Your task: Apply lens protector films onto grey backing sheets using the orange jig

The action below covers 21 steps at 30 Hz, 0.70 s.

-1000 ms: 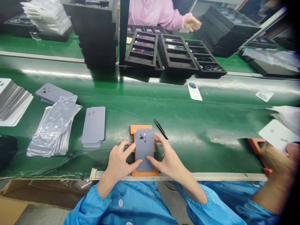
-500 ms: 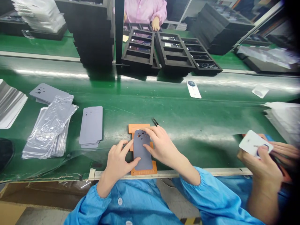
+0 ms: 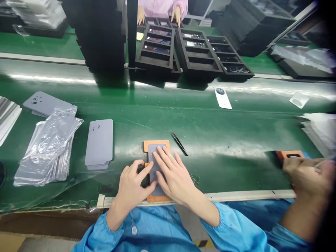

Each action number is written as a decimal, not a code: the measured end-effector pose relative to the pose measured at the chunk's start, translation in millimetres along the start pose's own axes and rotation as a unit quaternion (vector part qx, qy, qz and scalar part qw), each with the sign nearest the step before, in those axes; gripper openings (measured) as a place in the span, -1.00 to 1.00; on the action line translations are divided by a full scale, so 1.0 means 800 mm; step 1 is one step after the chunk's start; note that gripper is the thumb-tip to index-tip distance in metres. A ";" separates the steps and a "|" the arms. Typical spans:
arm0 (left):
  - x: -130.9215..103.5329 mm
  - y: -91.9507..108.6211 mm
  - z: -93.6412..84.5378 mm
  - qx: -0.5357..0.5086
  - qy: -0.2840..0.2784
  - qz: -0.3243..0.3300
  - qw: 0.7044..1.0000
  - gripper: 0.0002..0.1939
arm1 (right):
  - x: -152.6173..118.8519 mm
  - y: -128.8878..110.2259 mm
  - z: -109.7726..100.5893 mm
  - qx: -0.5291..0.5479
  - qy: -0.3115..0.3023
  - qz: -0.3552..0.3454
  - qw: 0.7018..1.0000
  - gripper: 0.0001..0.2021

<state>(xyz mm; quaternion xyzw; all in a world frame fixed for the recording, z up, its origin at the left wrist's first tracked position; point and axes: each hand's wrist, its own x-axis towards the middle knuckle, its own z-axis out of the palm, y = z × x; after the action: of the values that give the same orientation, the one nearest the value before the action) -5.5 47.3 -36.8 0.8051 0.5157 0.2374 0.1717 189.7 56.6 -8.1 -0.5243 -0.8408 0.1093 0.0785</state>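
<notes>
A grey phone-shaped panel [image 3: 154,176] lies in an orange fixture [image 3: 157,199] near the table's front edge. My right hand [image 3: 174,175] rests flat on the panel with its fingers spread, covering the right part and most of the holes near the top. At the left edge, my left hand [image 3: 132,183] touches the panel with index finger and thumb apart, its other fingers curled. Black tweezers [image 3: 180,144] lie on the table, just right of the fixture. To the left is a small stack of grey panels [image 3: 99,143].
Plastic-wrapped grey panels [image 3: 47,150] lie farther left. A white card [image 3: 223,98] lies toward the back, before black trays [image 3: 199,57]. On the right, a co-worker's blurred hand [image 3: 309,175] is by another orange fixture [image 3: 288,154]. A person in pink stands opposite.
My right hand has flattened from bent fingers and slid down over the panel, uncovering the tweezers. My left hand stays at the left edge. The co-worker's white card has gone from sight.
</notes>
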 end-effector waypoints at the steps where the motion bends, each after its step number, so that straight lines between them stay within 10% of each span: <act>1: 0.000 0.000 0.000 0.000 -0.001 -0.001 1.000 -0.49 | -0.001 -0.003 0.002 0.000 0.001 0.003 1.000 -0.39; 17: 0.001 0.000 0.001 -0.008 0.019 0.004 1.000 -0.50 | -0.005 0.005 0.012 0.026 -0.003 0.013 1.000 -0.37; 21: 0.000 -0.001 0.002 -0.013 0.023 0.008 1.000 -0.46 | -0.025 0.009 0.022 0.068 0.088 0.050 0.993 -0.41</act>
<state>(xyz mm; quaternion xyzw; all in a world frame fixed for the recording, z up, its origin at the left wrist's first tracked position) -5.7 47.3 -38.5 0.8011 0.5099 0.2643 0.1684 200.4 39.8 -27.3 -0.5667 -0.7940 0.1230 0.1824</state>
